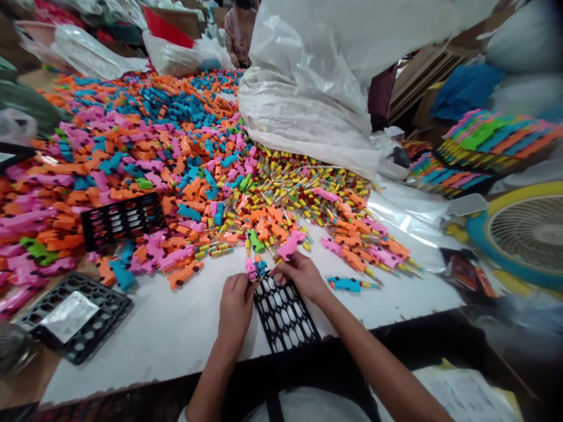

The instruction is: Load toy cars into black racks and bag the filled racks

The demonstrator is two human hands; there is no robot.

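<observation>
Low in the frame's centre, the left hand (235,305) pinches a small pink plastic toy (251,269) at the top edge of the black honeycomb plastic tray (284,319). The right hand (301,274) has its fingers closed on a pink plastic toy pistol (290,246).

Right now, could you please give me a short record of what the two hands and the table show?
left hand: fingers on small pink and blue pieces at the far left corner of the black grid tray; grip unclear
right hand: holds a pink toy piece over the tray's far edge
table: white, heaped with coloured toy pieces
behind: large plastic bag
</observation>
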